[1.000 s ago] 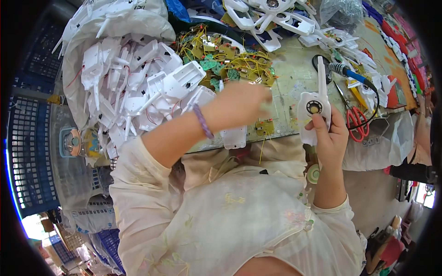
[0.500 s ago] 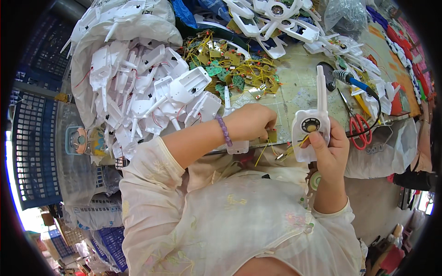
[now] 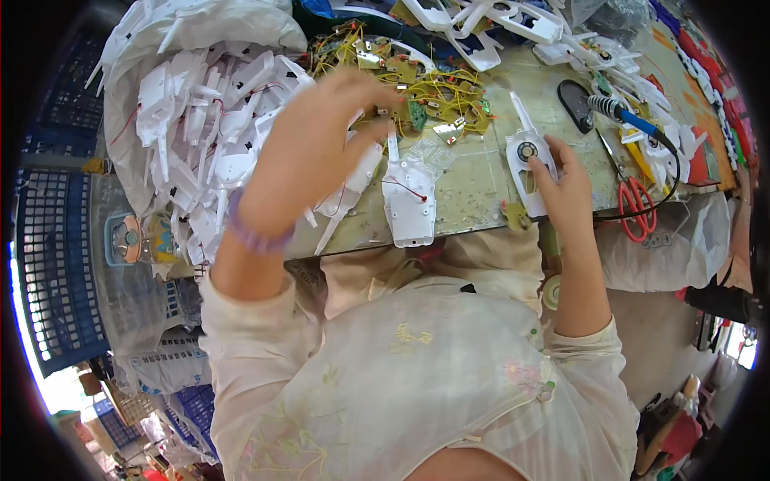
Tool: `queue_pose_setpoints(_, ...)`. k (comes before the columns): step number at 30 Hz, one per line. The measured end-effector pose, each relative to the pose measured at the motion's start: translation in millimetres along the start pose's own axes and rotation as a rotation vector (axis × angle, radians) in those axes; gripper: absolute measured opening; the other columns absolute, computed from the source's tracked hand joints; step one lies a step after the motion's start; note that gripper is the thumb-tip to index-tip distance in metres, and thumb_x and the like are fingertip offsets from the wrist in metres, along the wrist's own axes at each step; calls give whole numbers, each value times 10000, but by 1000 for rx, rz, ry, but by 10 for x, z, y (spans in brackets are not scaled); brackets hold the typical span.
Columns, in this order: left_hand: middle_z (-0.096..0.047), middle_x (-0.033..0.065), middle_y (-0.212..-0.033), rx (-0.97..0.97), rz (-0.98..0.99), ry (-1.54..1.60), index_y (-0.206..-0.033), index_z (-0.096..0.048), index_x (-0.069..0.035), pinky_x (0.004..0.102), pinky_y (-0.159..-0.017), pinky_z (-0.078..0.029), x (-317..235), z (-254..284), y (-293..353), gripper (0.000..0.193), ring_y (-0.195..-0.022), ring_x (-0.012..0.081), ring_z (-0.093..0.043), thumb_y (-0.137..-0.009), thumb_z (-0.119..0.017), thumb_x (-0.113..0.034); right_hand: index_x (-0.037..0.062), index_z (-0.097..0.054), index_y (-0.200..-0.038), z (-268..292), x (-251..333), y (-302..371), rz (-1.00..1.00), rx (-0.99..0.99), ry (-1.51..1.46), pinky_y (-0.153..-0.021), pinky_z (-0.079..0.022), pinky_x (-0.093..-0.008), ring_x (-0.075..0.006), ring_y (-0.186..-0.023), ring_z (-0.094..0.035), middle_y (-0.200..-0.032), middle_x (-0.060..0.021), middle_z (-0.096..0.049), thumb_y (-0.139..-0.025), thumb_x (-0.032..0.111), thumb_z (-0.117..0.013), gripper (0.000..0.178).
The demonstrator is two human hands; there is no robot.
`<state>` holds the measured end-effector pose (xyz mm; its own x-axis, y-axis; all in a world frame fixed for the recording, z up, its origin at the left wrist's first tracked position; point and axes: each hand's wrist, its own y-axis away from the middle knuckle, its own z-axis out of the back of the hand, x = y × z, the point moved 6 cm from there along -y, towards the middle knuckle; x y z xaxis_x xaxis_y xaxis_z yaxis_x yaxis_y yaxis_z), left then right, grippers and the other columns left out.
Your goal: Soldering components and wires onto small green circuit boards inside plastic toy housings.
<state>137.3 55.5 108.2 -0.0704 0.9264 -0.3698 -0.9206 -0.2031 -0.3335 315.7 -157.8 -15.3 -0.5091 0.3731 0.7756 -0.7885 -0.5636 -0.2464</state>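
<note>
My right hand (image 3: pixel 566 180) grips a white plastic housing (image 3: pixel 517 156) with a long handle. A round black speaker (image 3: pixel 527 151) sits in it, near my thumb. A small circuit board (image 3: pixel 516 215) lies at the housing's lower end by the table edge. My left hand (image 3: pixel 321 132), blurred by motion, is raised over the near side of a heap of circuit boards with yellow wires (image 3: pixel 441 100). Its thumb and fingers look apart, with nothing visible between them. Between my hands another white housing (image 3: pixel 410 204) lies on the table, a short red wire on it.
A big pile of white housings (image 3: pixel 192 120) spills from a plastic bag at the left. On the right are a soldering iron (image 3: pixel 634 120), a black stand (image 3: pixel 575 104) and red-handled scissors (image 3: pixel 635 208). More white frames (image 3: pixel 513 24) lie along the back of the worktable (image 3: pixel 481 192).
My left hand has left the table edge and moved up and left to the board heap. My right hand has carried the speaker housing slightly away from me, lower onto the table.
</note>
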Motion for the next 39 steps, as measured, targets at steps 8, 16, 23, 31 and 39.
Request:
queue_pose_setpoints(8, -626, 98, -849, -168, 115, -70, -1028, -614, -39, 381, -692, -449, -315, -753, 811, 242, -793, 286, -566, -813, -659, -142, 32, -642, -943, 123, 499, 402, 327, -68, 149, -756, -449, -362, -308, -871, -572, -928, -134, -617, -768, 95, -689, 191)
queue_pose_setpoints(16, -601, 45, -750, -232, 241, -152, -1054, -638, -53, 352, -646, -395, -194, -904, 701, 360, -785, 225, -553, -772, -709, -266, 65, -655, -935, 186, 607, 647, 493, 189, 278, -691, -434, -379, -272, -790, -546, -854, -80, -577, -653, 137, -782, 318)
queue_pose_setpoints(23, -661, 41, -792, -418, 205, 252, -977, -678, -64, 350, -647, -427, -213, -900, 717, 210, -683, 227, -586, -769, -701, -89, 14, -606, -1077, -44, 215, 629, -70, 125, -409, -734, -476, -261, -157, -834, -584, -923, -74, -607, -794, 1, -682, 294)
queue_pose_setpoints(31, -657, 56, -773, -337, 316, 533, -853, -680, -61, 327, -659, -442, -111, -956, 847, 101, -690, 225, -602, -752, -689, -58, 13, -541, -1187, -445, 387, 467, -230, 490, -426, -630, -447, -240, -89, -699, -548, -801, -49, -609, -868, 43, -596, 325)
queue_pose_setpoints(39, -640, 75, -786, -232, 285, 552, -815, -669, -55, 325, -660, -458, -168, -968, 761, 100, -713, 233, -605, -721, -703, -56, 39, -604, -1067, -385, 592, 314, -159, 540, -186, -574, -460, -312, -224, -629, -601, -786, -112, -621, -848, 82, -595, 224)
